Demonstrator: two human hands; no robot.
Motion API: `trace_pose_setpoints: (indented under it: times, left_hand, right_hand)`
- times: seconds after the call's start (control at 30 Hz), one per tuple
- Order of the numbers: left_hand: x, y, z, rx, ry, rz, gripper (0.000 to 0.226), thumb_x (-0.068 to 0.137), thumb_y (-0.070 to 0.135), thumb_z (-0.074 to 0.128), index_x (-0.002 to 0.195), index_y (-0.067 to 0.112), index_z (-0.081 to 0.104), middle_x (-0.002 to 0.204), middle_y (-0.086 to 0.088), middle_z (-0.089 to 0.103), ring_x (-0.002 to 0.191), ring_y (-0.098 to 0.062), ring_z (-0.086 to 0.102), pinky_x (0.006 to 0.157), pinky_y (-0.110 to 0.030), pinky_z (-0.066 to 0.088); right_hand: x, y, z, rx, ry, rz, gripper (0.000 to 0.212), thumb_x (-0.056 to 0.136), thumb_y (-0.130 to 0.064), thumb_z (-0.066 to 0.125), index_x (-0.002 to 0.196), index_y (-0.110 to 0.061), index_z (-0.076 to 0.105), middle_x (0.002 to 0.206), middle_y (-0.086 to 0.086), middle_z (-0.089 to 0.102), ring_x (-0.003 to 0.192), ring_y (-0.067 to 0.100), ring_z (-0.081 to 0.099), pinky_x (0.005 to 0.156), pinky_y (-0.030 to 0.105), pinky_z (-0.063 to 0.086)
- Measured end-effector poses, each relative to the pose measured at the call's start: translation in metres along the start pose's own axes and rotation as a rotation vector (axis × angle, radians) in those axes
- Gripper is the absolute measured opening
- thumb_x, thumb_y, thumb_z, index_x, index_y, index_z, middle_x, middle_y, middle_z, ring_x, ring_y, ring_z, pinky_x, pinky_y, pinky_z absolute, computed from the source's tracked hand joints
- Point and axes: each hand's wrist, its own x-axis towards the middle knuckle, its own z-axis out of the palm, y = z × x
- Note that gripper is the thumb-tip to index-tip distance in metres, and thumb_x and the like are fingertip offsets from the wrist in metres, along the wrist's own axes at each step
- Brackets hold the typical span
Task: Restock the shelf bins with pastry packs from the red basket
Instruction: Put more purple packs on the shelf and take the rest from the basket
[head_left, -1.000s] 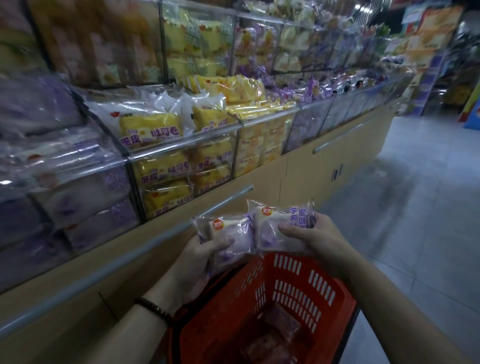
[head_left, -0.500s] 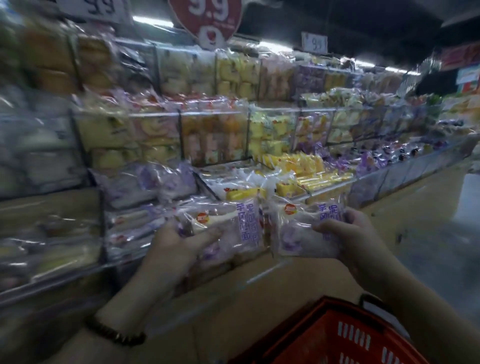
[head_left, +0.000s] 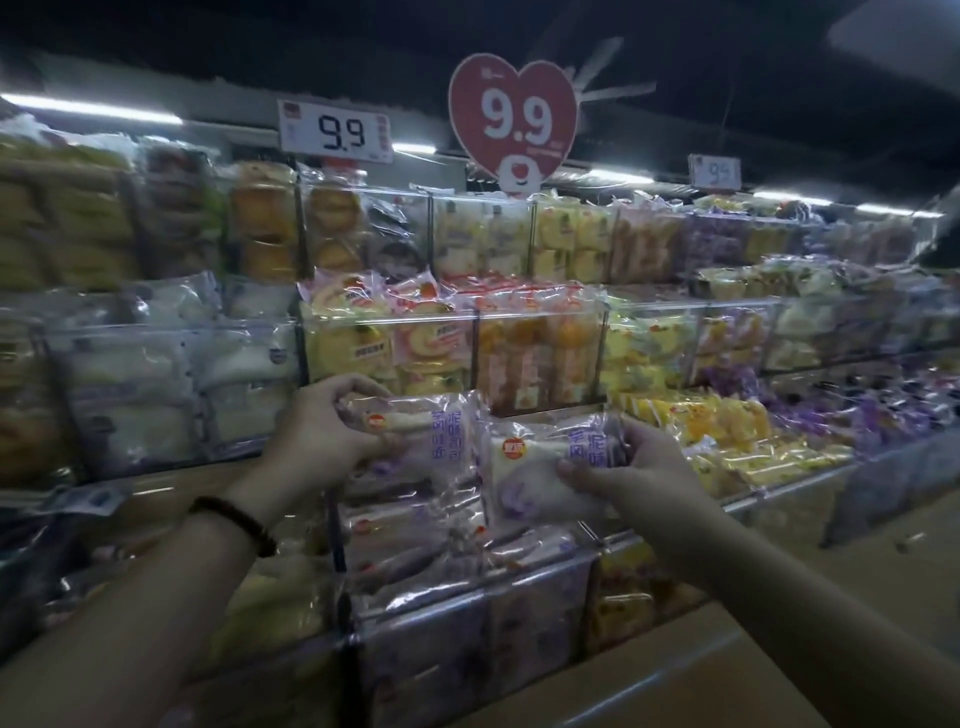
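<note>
Now your left hand (head_left: 328, 432) pinches one pastry pack (head_left: 423, 434) and your right hand (head_left: 644, 480) grips a second pack (head_left: 530, 467); the matching purple bin (head_left: 467, 588) lies at six o'clock, just below both.

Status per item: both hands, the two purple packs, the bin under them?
left hand: grips the left purple pastry pack
left purple pastry pack: held above the bin, not yet placed
right hand: grips the right purple pastry pack
right purple pastry pack: held above the bin, not yet placed
purple-pack bin: stocked, packs piled near its rim
</note>
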Motion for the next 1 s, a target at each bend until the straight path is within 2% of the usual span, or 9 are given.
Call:
trace_pose_setpoints:
  times: [0.1,0.33,0.43,0.5,0.6,0.67,0.8,0.93,1.0]
  left_hand:
    - [0.022,-0.030,0.005,0.164,0.053,0.045,0.049,0.062,0.017,0.102,0.096,0.033,0.071,0.074,-0.008,0.072,0.061,-0.013,0.067,0.046,-0.020,0.048]
    - [0.032,-0.060,0.013,0.609,0.063,0.019,0.047,0.078,0.050,0.084,0.116,0.027,0.069,0.110,-0.002,0.048,0.110,-0.029,0.057,0.095,-0.041,0.053]
    - [0.023,-0.054,0.022,0.723,0.010,-0.054,0.040,0.086,0.058,0.072,0.106,0.025,0.064,0.124,-0.006,0.042,0.127,-0.034,0.044,0.102,-0.047,0.050]
    - [0.019,-0.053,0.022,0.780,0.015,-0.025,0.054,0.085,0.064,0.069,0.122,0.027,0.056,0.136,-0.007,0.034,0.133,-0.034,0.033,0.108,-0.050,0.044]
    - [0.015,-0.049,0.018,0.714,0.048,0.180,0.074,0.080,0.056,0.077,0.141,0.040,0.039,0.140,0.000,0.024,0.131,-0.027,0.027,0.112,-0.046,0.036]
    - [0.013,-0.045,0.021,0.664,0.021,0.314,0.068,0.079,0.050,0.078,0.137,0.047,0.042,0.132,0.006,0.030,0.126,-0.020,0.031,0.108,-0.040,0.038]
    - [0.014,-0.051,0.028,0.762,-0.116,0.257,0.071,0.076,0.066,0.075,0.134,0.055,0.037,0.133,0.008,0.039,0.130,-0.021,0.032,0.107,-0.042,0.036]
    - [0.017,-0.055,0.034,0.828,-0.052,0.263,0.067,0.078,0.068,0.074,0.131,0.055,0.036,0.131,0.007,0.044,0.127,-0.023,0.037,0.107,-0.042,0.037]
    - [0.017,-0.054,0.035,0.838,-0.017,0.265,0.061,0.081,0.063,0.074,0.129,0.052,0.039,0.128,0.007,0.047,0.125,-0.023,0.038,0.107,-0.041,0.039]
  right_hand:
    - [0.028,0.006,0.023,0.000,0.001,0.013,0.019,0.087,0.006,0.078,0.103,0.003,0.068,0.102,0.035,0.071,0.082,0.038,0.073,0.082,0.060,0.059]
    - [0.087,0.027,0.063,-0.100,-0.047,0.019,0.025,0.079,-0.009,0.084,0.100,-0.001,0.072,0.101,0.033,0.072,0.097,0.054,0.071,0.088,0.071,0.052]
    - [0.102,0.035,0.079,-0.366,0.023,-0.038,0.029,0.085,-0.024,0.085,0.106,-0.012,0.068,0.100,0.017,0.073,0.091,0.037,0.072,0.085,0.055,0.061]
    - [0.104,0.038,0.090,-0.683,0.168,-0.107,0.047,0.087,-0.030,0.084,0.124,-0.025,0.056,0.114,0.001,0.055,0.099,0.021,0.059,0.090,0.037,0.055]
    - [0.094,0.034,0.106,-0.995,0.227,-0.229,0.050,0.091,-0.026,0.077,0.132,-0.031,0.048,0.121,0.002,0.045,0.103,0.019,0.052,0.087,0.033,0.050]
    - [0.088,0.032,0.113,-0.920,0.098,-0.188,0.033,0.097,-0.021,0.065,0.127,-0.030,0.053,0.125,0.003,0.050,0.099,0.018,0.054,0.083,0.033,0.050]
    - [0.073,0.029,0.116,-0.804,-0.105,-0.078,0.054,0.092,-0.059,0.062,0.135,-0.030,0.049,0.129,0.002,0.039,0.109,0.023,0.054,0.091,0.038,0.053]
    - [0.071,0.033,0.119,-1.193,-0.034,-0.065,0.060,0.093,-0.057,0.059,0.143,-0.037,0.033,0.150,0.015,0.025,0.139,0.041,0.035,0.106,0.051,0.046]
    - [0.071,0.035,0.124,-1.169,-0.025,-0.060,0.059,0.096,-0.054,0.059,0.145,-0.034,0.033,0.147,0.017,0.034,0.137,0.038,0.040,0.103,0.048,0.046]
